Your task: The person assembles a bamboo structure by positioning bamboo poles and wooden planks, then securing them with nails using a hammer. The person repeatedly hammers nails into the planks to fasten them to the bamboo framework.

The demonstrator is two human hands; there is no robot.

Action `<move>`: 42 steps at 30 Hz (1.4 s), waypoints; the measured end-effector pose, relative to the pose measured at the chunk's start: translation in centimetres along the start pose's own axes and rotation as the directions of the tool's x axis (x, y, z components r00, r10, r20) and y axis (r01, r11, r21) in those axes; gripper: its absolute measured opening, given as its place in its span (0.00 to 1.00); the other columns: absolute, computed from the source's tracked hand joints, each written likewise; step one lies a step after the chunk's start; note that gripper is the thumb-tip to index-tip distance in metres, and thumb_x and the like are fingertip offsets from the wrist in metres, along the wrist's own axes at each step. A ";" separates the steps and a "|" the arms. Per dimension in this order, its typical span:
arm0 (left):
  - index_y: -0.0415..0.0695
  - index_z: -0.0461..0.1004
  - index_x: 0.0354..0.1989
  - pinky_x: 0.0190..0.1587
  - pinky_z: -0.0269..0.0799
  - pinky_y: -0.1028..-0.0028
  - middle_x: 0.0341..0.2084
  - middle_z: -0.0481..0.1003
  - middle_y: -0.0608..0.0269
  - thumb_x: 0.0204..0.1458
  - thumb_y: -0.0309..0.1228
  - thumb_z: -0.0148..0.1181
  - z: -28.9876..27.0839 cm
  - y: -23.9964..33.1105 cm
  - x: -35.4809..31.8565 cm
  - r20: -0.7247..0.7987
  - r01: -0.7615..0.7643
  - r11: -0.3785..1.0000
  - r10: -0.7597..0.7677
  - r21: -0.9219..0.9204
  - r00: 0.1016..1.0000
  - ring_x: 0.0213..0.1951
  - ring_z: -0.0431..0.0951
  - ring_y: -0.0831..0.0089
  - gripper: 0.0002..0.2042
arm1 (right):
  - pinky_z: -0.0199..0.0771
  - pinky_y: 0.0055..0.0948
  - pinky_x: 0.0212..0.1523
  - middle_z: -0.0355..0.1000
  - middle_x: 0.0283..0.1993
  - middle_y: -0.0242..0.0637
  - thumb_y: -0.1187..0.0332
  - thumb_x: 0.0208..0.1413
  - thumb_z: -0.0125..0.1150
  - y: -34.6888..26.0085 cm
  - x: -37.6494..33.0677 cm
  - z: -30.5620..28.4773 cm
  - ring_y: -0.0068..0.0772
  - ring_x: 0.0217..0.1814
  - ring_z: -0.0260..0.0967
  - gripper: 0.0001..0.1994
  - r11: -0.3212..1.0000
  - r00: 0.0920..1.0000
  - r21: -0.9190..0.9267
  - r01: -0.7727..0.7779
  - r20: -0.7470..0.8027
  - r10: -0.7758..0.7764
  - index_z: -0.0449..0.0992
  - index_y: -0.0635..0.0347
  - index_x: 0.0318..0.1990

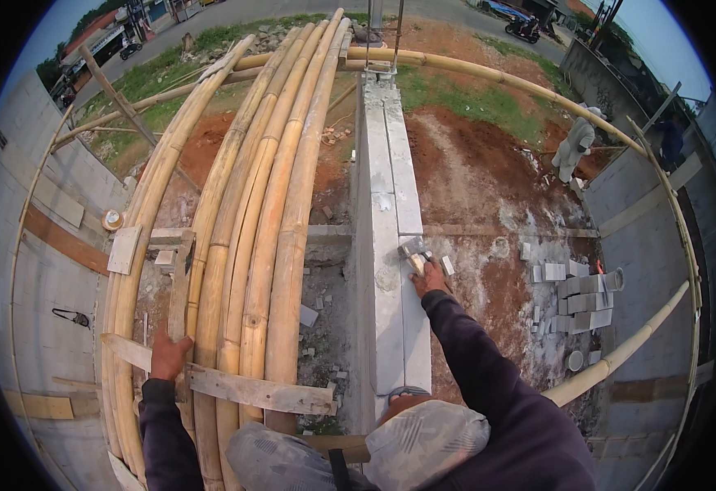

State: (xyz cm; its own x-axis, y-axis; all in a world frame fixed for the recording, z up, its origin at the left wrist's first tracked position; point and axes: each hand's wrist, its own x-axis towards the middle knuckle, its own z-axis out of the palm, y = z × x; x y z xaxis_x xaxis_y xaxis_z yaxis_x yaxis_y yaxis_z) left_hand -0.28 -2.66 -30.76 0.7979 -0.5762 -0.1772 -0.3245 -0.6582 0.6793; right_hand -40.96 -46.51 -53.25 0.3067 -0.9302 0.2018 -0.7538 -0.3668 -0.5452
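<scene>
Across the left of my view, long bamboo poles (261, 270) lie side by side. Next to them I see a pale block wall (388, 327) running up the middle. Grey blocks (584, 303) sit piled well off to the right. A wooden board (247, 385) crosses the poles; the left hand (171, 358) rests at it, though I cannot tell whether its fingers wrap round. Well apart from it, the right hand (430, 280) grips a small trowel (413, 252) at the wall's right edge.
</scene>
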 end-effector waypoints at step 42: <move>0.35 0.58 0.68 0.59 0.69 0.61 0.56 0.71 0.38 0.42 0.20 0.64 1.1 3.7 -0.2 -0.048 0.424 0.888 -0.423 0.177 0.905 0.57 0.73 0.47 0.39 | 0.79 0.42 0.53 0.76 0.50 0.47 0.84 0.47 0.58 -11.5 3.7 -39.4 0.46 0.53 0.77 0.24 0.355 0.274 0.160 -0.921 0.914 0.299 0.72 0.68 0.55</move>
State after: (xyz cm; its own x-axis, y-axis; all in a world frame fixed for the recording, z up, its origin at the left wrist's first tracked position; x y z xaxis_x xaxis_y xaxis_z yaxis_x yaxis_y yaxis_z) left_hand -2.22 -5.48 -29.03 0.8834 -0.2200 -0.4138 -0.0396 -0.9149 0.4017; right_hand -54.04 -46.36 -14.18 0.3902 -0.3506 -0.8514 -0.4574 0.7287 -0.5097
